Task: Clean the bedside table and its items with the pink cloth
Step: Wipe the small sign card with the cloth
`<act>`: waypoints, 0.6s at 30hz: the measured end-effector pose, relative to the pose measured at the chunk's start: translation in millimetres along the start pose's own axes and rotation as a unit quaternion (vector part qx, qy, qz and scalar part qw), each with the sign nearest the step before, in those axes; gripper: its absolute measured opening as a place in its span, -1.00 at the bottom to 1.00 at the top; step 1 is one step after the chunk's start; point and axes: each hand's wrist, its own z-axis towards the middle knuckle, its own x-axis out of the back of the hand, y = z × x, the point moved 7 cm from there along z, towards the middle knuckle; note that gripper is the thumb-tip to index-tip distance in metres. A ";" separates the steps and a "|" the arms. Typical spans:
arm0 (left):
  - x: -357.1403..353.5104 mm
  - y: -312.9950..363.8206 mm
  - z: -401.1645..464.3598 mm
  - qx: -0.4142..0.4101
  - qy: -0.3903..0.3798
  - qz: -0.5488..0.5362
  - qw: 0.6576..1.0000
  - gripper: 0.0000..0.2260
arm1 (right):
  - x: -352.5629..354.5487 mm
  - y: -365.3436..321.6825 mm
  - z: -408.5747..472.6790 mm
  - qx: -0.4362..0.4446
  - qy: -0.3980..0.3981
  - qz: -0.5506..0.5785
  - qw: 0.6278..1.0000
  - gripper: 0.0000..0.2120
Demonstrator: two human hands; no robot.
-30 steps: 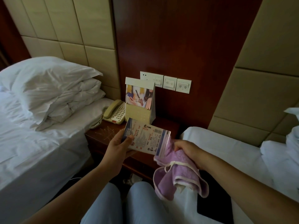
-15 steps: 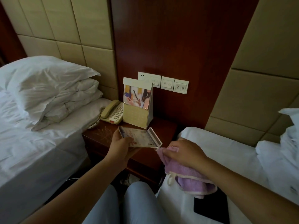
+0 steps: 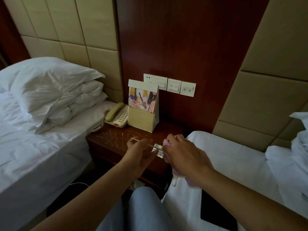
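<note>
1. Your left hand (image 3: 141, 151) grips the clear acrylic card stand (image 3: 150, 145) with curled fingers. The stand is now tilted almost flat, so you see it nearly edge-on; one second ago its printed face was turned up toward you.
2. Your right hand (image 3: 181, 154) is closed around the pink cloth (image 3: 167, 142) and presses it on the stand's right end. A moment ago this hand hung lower, with the cloth hanging free. Now only a small pink part shows at 12 o'clock of the knuckles, and a hem with a loop hangs under the wrist.
3. This means, I think, that the wiping of the stand has started; whether the cloth reaches the underside I cannot tell, because the hand covers it.
4. The bedside table (image 3: 106, 144) lies just under both hands. It has pale scribble marks at 10 o'clock of your left hand, not yet wiped.
5. The telephone (image 3: 117, 115) and the desk calendar (image 3: 143, 105) stand at 12 o'clock, near the wall, untouched.
</note>
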 end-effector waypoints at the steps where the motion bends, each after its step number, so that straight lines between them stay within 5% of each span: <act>1: 0.5 -0.2 0.4 0.001 -0.009 0.013 1.000 -0.54 | 0.6 3.7 -0.4 -0.008 0.001 0.020 1.000 -0.64; 10: 1.1 -13.6 5.9 -0.070 -0.042 0.336 0.938 -0.81 | -38.6 72.9 -19.4 -0.129 -0.192 0.338 0.912 -0.82; 15: -12.0 -45.2 19.5 -0.050 -0.041 0.351 0.934 -0.90 | -43.8 100.4 -45.0 -0.171 -0.198 0.322 0.910 -0.87; 18: -23.8 -64.0 26.4 -0.044 -0.045 0.366 0.929 -0.91 | -43.6 142.6 -60.9 -0.257 -0.129 0.261 0.921 -0.88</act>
